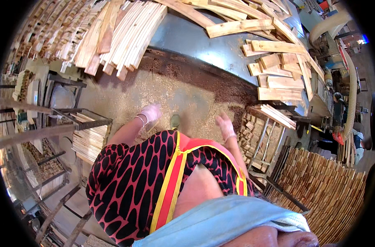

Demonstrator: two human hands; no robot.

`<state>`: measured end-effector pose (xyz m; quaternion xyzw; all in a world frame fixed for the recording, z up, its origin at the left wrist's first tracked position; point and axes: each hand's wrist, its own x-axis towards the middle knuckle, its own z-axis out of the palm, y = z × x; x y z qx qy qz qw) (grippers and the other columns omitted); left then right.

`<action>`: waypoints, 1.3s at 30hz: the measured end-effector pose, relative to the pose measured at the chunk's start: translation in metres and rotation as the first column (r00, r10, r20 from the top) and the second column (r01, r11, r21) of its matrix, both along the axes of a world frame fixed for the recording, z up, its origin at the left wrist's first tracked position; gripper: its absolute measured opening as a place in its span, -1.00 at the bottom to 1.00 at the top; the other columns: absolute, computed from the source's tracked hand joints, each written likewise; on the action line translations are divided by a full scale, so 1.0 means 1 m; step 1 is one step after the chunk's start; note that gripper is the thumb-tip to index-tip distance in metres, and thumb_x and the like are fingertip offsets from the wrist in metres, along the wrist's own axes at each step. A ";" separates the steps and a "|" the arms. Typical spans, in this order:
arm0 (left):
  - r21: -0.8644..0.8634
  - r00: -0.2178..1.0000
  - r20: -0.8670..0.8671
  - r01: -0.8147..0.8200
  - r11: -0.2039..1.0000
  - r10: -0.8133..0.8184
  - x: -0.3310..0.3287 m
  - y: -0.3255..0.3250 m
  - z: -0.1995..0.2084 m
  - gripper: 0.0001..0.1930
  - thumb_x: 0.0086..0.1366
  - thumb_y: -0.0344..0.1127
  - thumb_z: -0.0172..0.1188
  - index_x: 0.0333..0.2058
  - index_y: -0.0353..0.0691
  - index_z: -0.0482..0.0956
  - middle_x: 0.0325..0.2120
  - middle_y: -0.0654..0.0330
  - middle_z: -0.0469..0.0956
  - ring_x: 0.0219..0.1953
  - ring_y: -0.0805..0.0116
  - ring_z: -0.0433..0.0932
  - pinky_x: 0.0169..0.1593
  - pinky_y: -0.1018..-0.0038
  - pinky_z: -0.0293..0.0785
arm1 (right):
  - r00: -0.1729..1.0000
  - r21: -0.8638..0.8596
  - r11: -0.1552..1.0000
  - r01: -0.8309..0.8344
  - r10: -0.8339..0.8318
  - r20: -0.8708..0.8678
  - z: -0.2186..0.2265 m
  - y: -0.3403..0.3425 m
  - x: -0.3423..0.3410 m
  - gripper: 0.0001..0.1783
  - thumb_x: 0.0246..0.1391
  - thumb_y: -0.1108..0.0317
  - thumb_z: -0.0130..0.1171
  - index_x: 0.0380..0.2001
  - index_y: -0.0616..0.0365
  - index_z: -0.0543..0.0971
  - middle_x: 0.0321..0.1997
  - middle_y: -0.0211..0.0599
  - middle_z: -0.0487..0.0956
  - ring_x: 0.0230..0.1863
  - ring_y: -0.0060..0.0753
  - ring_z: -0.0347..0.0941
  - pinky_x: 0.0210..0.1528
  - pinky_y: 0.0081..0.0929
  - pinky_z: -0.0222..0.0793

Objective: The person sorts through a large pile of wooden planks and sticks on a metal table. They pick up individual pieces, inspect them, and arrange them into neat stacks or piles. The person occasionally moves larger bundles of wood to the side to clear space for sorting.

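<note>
From the centre of our view, we see a metal-topped table [187,39] reaching from 12 toward 2 o'clock, and a tall stack of sawn battens [319,177] at 4. Long planed strips [134,37] lie bundled at 11; loose short boards [239,28] overlap on the tabletop at 1 to 2. Our right hand [224,125], near 3, has its fingers loosely apart; our left hand [151,112], near 10, is too blurred to tell whether it grips anything.

left hand [151,112]: lowered, unclenched | right hand [225,125]: lowered, unclenched | well apart
</note>
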<state>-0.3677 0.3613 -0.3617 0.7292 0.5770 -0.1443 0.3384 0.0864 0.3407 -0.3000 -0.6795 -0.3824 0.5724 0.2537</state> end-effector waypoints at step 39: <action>0.720 0.719 -0.401 -0.137 0.681 0.568 0.038 0.403 0.156 -0.26 0.38 0.01 0.23 0.46 -0.04 0.27 0.44 0.03 0.29 0.45 -0.06 0.27 0.45 -0.01 0.24 | 0.488 0.093 0.499 0.862 -0.762 -0.426 0.056 0.538 0.015 -0.09 0.12 0.32 0.51 0.45 0.19 0.26 0.40 0.06 0.46 0.33 -0.06 0.42 0.33 -0.10 0.39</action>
